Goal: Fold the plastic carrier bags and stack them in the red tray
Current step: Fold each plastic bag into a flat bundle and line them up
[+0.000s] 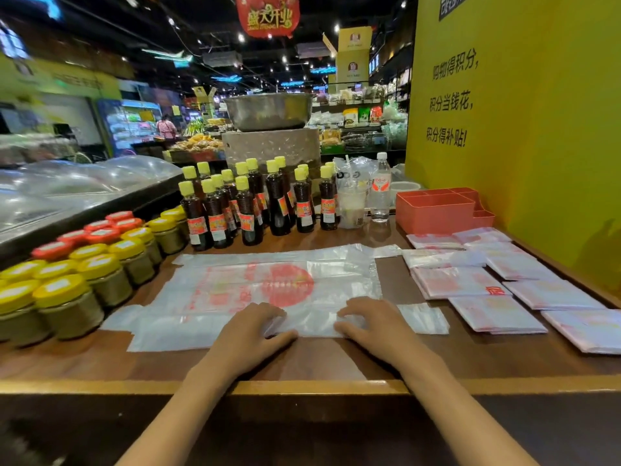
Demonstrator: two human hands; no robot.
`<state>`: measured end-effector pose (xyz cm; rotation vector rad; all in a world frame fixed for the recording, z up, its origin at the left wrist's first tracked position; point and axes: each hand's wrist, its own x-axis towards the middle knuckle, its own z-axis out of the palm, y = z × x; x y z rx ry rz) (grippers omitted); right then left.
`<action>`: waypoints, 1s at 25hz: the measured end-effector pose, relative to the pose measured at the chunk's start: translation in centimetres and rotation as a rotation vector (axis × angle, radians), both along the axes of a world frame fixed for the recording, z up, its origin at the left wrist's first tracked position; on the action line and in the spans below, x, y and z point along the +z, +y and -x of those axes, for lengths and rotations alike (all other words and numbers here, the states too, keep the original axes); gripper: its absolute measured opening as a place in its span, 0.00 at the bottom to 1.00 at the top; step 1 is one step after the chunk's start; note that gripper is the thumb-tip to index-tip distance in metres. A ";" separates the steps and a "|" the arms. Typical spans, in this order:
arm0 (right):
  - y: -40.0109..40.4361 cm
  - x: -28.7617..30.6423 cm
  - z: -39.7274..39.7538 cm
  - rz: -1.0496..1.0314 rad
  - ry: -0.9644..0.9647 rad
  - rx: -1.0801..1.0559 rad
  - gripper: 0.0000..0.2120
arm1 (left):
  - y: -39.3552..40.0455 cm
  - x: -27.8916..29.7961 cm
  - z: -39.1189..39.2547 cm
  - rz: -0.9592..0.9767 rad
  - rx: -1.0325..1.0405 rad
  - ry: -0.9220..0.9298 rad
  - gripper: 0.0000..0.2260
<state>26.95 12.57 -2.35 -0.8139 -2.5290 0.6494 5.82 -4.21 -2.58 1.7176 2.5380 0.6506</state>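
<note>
A clear plastic carrier bag (268, 287) with a red print lies spread flat on the wooden counter in front of me. My left hand (250, 334) and my right hand (373, 326) both rest on its near edge, fingers curled on the plastic there. Several folded bags (497, 311) lie in rows to the right of it. The red tray (437, 210), with dividers inside, stands at the back right against the yellow wall; I see no bags in it.
Dark sauce bottles (255, 203) with yellow caps stand behind the bag. Jars with yellow and red lids (84, 274) line the left side. A drink cup (351, 206) and a water bottle (381, 190) stand beside the tray. The yellow wall (524, 129) bounds the right.
</note>
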 end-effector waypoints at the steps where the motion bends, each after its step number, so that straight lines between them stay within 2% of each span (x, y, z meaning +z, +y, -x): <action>1: 0.1 -0.1 0.1 0.014 0.043 -0.006 0.12 | -0.1 0.1 0.0 0.004 -0.007 -0.020 0.26; 4: 0.5 -0.7 0.3 0.006 0.154 -0.032 0.07 | -0.4 0.3 -0.3 0.002 -0.042 -0.058 0.29; 11: 1.1 -0.3 0.0 -0.058 0.507 -0.116 0.05 | -2.0 1.5 -0.2 -0.003 -0.019 0.033 0.19; 14: 1.0 0.0 -0.1 -0.081 0.567 -0.173 0.05 | -4.1 2.1 1.0 0.050 -0.017 0.106 0.15; 16: 0.5 0.3 -0.5 -0.053 0.491 -0.112 0.05 | -6.0 2.9 2.1 0.105 0.023 0.086 0.12; 19: 0.3 0.1 -1.5 -0.177 0.150 0.115 0.07 | -7.9 3.5 4.2 0.161 0.047 0.091 0.07; 21: 0.5 0.2 -2.3 -0.168 -0.011 0.203 0.05 | -8.6 4.2 4.9 0.197 0.051 0.067 0.04; 23: 0.6 1.1 -3.1 -0.102 -0.037 0.210 0.05 | -8.6 4.9 5.1 0.164 -0.057 0.050 0.01; 25: 0.6 2.7 -3.6 -0.026 -0.041 0.205 0.06 | -8.9 6.5 4.2 0.162 -0.152 0.029 0.03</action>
